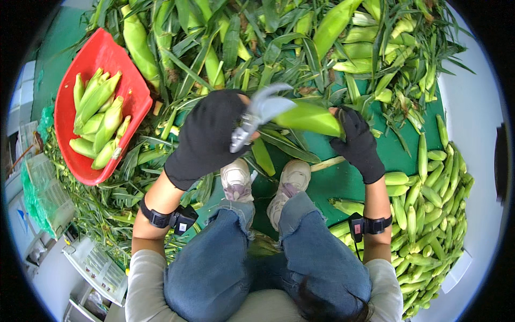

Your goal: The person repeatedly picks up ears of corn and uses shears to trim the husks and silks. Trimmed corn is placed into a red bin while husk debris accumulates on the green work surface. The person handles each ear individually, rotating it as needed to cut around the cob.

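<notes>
My left hand (211, 131), in a black glove, grips a pair of pruning shears (252, 120). Their curved blades point right and are blurred, parted over one end of a green ear of corn in its husk (312, 117). Whether the blades touch the husk I cannot tell. The other end of that ear is held by the fingers of my gloved right hand (358, 141). Below the ear, a loose green husk leaf (263, 157) lies by my shoes. Ahead of both hands spreads a heap of leafy corn ears (225, 44).
To the left stands a red plastic scoop-shaped container (136, 90) holding several trimmed ears. Cut leaves (100, 205) pile up below it. A large pile of husked-on ears (430, 213) lies at right on the green floor covering (322, 185), beside a pale wall (474, 133). White slotted crates (96, 265) stand lower left.
</notes>
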A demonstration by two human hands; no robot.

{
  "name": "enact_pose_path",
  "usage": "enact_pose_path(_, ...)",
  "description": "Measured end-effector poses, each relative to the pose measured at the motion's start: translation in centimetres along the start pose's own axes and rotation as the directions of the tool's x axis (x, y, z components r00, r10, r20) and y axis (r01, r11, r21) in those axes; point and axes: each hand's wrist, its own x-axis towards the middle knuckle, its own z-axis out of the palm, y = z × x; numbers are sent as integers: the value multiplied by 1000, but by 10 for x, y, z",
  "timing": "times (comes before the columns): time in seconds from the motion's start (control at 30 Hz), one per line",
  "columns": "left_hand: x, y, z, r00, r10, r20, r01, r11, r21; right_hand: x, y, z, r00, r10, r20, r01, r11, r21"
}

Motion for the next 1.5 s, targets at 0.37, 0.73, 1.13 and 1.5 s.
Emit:
enact_pose_path(0.37,-38,-35,60,827,-352,438,513,792,-332,34,-37,-25,978,104,-179,-78,986,148)
enact_pose_path(0.73,-32,-16,73,831,-383,403,521,790,-322,45,-69,69,742,618,261,-291,-54,955)
enact_pose_path(1.13,-41,-22,63,509,-385,770,769,-199,-608,60,-41,36,492,865,95,-26,-94,995)
enact_pose_path(1.5,-40,6,98,609,-242,755,746,-148,-650,41,-43,62,597,802,7,-160,110,981)
